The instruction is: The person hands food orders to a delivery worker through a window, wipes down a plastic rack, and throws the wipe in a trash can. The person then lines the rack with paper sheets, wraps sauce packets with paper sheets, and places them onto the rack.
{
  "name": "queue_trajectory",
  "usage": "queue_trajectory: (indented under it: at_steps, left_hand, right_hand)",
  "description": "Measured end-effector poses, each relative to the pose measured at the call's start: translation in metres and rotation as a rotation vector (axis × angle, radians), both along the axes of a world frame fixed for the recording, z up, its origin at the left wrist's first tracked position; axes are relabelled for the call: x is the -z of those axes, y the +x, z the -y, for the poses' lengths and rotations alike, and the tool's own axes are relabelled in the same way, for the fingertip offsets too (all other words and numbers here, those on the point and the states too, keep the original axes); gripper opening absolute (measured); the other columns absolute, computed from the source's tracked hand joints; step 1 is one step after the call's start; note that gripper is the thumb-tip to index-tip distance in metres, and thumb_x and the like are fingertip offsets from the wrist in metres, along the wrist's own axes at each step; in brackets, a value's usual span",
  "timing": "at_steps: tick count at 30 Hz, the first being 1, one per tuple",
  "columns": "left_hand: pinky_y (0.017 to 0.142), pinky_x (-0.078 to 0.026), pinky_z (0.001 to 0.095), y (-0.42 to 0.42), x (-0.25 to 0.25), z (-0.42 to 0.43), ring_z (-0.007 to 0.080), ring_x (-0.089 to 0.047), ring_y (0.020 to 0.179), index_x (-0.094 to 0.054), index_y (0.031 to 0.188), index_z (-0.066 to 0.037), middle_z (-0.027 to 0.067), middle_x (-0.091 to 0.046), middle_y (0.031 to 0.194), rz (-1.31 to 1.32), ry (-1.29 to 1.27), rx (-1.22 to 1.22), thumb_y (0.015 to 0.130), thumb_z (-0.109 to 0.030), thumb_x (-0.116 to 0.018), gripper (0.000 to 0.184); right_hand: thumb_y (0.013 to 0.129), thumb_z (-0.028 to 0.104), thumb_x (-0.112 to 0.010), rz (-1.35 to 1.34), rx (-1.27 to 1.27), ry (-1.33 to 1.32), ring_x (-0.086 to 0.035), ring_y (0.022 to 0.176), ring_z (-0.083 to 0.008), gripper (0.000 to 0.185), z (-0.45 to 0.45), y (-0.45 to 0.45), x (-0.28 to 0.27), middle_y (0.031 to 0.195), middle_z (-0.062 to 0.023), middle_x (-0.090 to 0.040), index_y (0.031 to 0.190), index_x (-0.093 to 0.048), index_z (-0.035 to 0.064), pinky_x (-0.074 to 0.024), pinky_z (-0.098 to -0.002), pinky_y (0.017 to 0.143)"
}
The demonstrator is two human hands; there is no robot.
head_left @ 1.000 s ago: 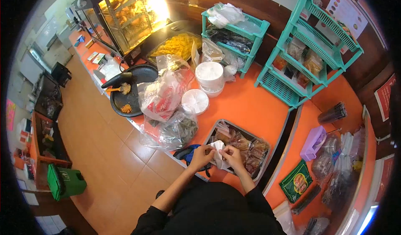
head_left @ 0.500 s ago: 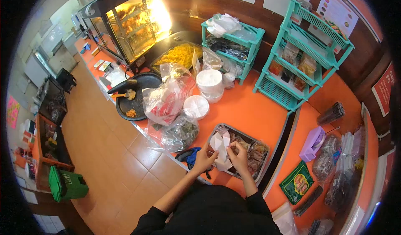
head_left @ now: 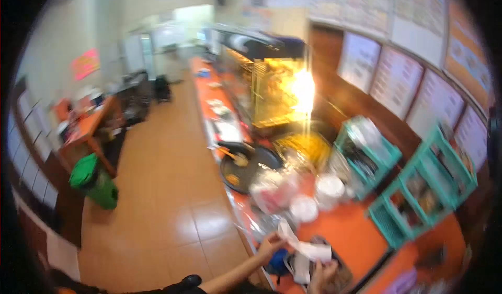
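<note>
A folded strip of white paper stretches between my two hands at the counter's near edge, blurred by motion. My left hand pinches its left end. At its lower right, my right hand has its fingers closed on the paper. Another pale piece hangs or lies below the strip; I cannot tell whether it is joined to it. Under and beside my right hand is the tray, mostly hidden. Near my left hand lies a blue item.
Plastic bags, white round tubs and a dark stone mortar stand along the orange counter. Beyond are a lit food cabinet and teal racks. A green bin stands on the tiled floor.
My view has swung up and to the left, so the counter and my hands appear lower. The white paper is now drawn out lengthwise between my hands, which are further apart.
</note>
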State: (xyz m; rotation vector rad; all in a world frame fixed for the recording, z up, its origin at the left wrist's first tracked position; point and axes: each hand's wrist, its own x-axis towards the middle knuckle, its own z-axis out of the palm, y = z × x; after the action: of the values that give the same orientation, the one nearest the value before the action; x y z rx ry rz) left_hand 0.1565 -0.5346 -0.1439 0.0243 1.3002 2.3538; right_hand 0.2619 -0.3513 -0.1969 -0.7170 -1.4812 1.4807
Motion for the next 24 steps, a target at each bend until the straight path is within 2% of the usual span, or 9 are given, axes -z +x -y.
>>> queue_trajectory:
  at_steps: [2, 6, 9, 12, 13, 14, 18, 20, 24]
  left_hand:
    - [0.075, -0.049, 0.0276, -0.003, -0.019, 0.033, 0.0135, -0.061, 0.082, -0.058, 0.092, -0.006, 0.0042, -0.065, 0.091, -0.018, 0.078, -0.103, 0.086, -0.014, -0.064, 0.011]
    - [0.077, -0.047, 0.0254, -0.007, -0.003, 0.068, 0.0103, -0.058, 0.086, -0.056, 0.094, -0.006, 0.0013, -0.062, 0.09, -0.079, -0.017, -0.211, 0.086, -0.015, -0.065, 0.014]
    - [0.079, -0.044, 0.0238, 0.003, -0.033, 0.088, 0.0071, -0.051, 0.091, -0.052, 0.091, -0.007, -0.0026, -0.049, 0.089, -0.318, -0.109, -0.116, 0.087, -0.017, -0.064, 0.016]
    - [0.074, -0.044, 0.0241, 0.013, -0.087, 0.106, 0.0066, -0.05, 0.086, -0.052, 0.092, -0.006, -0.0024, -0.049, 0.09, -0.432, -0.058, -0.048, 0.088, -0.016, -0.062, 0.014]
    - [0.076, -0.041, 0.0245, 0.016, -0.094, 0.111, 0.0084, -0.047, 0.087, -0.051, 0.089, -0.005, -0.0007, -0.047, 0.092, -0.491, -0.01, -0.036, 0.088, -0.019, -0.062, 0.018]
    - [0.076, -0.041, 0.0245, 0.015, -0.091, 0.117, 0.0084, -0.047, 0.087, -0.051, 0.089, -0.005, -0.0007, -0.047, 0.092, -0.499, -0.016, -0.062, 0.088, -0.019, -0.062, 0.018]
    - [0.089, -0.029, 0.027, 0.017, -0.091, 0.154, 0.0149, -0.039, 0.101, -0.049, 0.087, -0.005, 0.0035, -0.041, 0.101, -0.644, -0.081, -0.106, 0.086, -0.029, -0.06, 0.027]
    - [0.102, -0.027, 0.0327, 0.022, -0.094, 0.176, 0.0192, -0.036, 0.118, -0.053, 0.097, -0.003, 0.0082, -0.039, 0.116, -0.636, -0.221, 0.015, 0.085, -0.034, -0.06, 0.034]
    - [0.102, -0.028, 0.0339, 0.033, -0.094, 0.199, 0.0199, -0.039, 0.118, -0.052, 0.116, -0.001, 0.0096, -0.043, 0.121, -0.57, -0.217, 0.019, 0.085, -0.035, -0.057, 0.046]
  right_hand:
    - [0.071, 0.007, -0.068, 0.26, -0.276, 0.241, -0.054, 0.077, -0.0181, 0.03, 0.015, 0.001, -0.026, 0.091, -0.0086, -0.055, 0.093, -0.048, 0.0015, -0.0464, -0.0292, 0.073]
    - [0.079, 0.017, -0.067, 0.287, -0.428, 0.44, -0.052, 0.093, -0.0224, 0.043, 0.064, -0.027, -0.064, 0.107, -0.0125, -0.052, 0.112, -0.045, -0.0003, -0.0445, -0.0339, 0.08]
    - [0.085, 0.025, -0.065, 0.221, -0.577, 0.548, -0.05, 0.105, -0.0257, 0.054, 0.098, -0.048, -0.086, 0.12, -0.0153, -0.05, 0.126, -0.043, -0.0016, -0.043, -0.0374, 0.085]
    - [0.087, 0.025, -0.062, 0.241, -0.94, 0.282, -0.049, 0.106, -0.0236, 0.054, 0.134, -0.064, -0.15, 0.118, -0.0144, -0.051, 0.131, -0.04, 0.0016, -0.0442, -0.0362, 0.082]
    - [0.09, 0.024, -0.059, 0.151, -0.805, 0.619, -0.049, 0.106, -0.0213, 0.051, 0.129, -0.08, -0.102, 0.118, -0.0124, -0.052, 0.133, -0.04, 0.0038, -0.0452, -0.033, 0.079]
    - [0.09, 0.024, -0.059, 0.136, -0.829, 0.625, -0.049, 0.106, -0.0213, 0.051, 0.127, -0.087, -0.096, 0.118, -0.0124, -0.052, 0.133, -0.04, 0.0038, -0.0452, -0.033, 0.079]
    - [0.088, 0.025, -0.06, 0.292, -1.356, -0.06, -0.048, 0.109, -0.0208, 0.059, 0.148, -0.107, -0.105, 0.121, -0.0106, -0.05, 0.137, -0.034, 0.0049, -0.0433, -0.0326, 0.083]
    - [0.086, 0.022, -0.06, 0.259, -1.569, -0.217, -0.047, 0.11, -0.0209, 0.06, 0.167, -0.111, -0.116, 0.121, -0.0105, -0.049, 0.137, -0.033, 0.0051, -0.0427, -0.0327, 0.084]
    - [0.084, 0.017, -0.061, 0.234, -1.725, -0.344, -0.047, 0.111, -0.0211, 0.062, 0.194, -0.114, -0.121, 0.122, -0.0103, -0.048, 0.137, -0.033, 0.0056, -0.0416, -0.0327, 0.086]
